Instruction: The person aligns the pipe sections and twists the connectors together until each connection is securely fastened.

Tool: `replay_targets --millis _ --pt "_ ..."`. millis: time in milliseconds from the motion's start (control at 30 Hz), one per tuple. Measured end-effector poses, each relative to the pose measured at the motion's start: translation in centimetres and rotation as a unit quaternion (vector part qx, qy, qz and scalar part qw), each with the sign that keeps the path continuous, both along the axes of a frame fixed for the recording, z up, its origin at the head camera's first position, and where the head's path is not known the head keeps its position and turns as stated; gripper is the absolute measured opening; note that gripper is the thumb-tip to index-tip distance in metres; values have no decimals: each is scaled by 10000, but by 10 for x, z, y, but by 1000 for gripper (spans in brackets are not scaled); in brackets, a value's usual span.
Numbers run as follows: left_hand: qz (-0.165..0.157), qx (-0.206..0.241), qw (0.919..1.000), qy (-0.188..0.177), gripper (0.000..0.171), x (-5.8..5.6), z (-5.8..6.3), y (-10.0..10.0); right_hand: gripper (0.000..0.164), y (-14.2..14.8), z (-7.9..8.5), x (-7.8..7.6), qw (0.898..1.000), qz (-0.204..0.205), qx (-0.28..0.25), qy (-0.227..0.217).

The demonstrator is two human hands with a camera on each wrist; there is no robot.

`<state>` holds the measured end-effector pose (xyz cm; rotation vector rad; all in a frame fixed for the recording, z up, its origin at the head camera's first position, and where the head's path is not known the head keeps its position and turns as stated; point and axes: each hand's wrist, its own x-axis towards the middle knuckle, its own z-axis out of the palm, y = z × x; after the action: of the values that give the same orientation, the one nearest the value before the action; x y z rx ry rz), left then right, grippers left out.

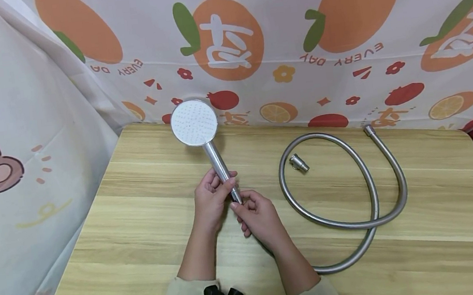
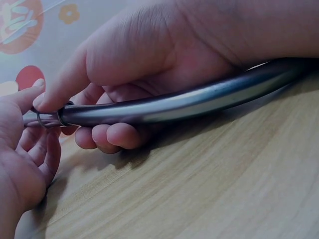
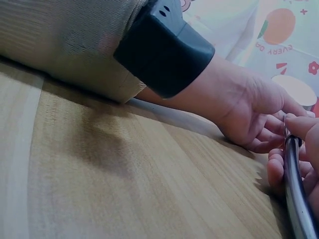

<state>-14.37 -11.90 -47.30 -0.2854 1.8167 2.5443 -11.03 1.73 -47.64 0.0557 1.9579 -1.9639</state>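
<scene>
A silver shower head [image 1: 194,123] with a round white face is held above the wooden table, face up. My left hand [image 1: 211,199] grips its handle [image 1: 217,162] near the lower end. Just below, my right hand [image 1: 258,215] pinches the end of a grey metal shower hose [image 2: 169,105] at the handle's end. In the left wrist view the hose end and handle meet between the two hands; whether they are threaded together is hard to tell. The right wrist view shows my left hand [image 3: 254,112] beside the hose, with my right hand [image 3: 311,149] partly cut off.
The rest of the hose [image 1: 373,190] loops over the right of the wooden table [image 1: 139,217], its free end [image 1: 369,130] near the back edge. Inside the loop lies a small metal fitting [image 1: 299,163]. A fruit-print cloth [image 1: 284,30] hangs behind the table.
</scene>
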Motion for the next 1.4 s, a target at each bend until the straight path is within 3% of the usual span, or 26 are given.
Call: replay_targets --millis 833,1400 --pt "-60 -36 10000 67 56 1 1 -2 35 0 1 1 9993 299 198 104" --pt "-25 109 9999 103 58 2 4 1 31 -1 4 3 9997 81 182 148"
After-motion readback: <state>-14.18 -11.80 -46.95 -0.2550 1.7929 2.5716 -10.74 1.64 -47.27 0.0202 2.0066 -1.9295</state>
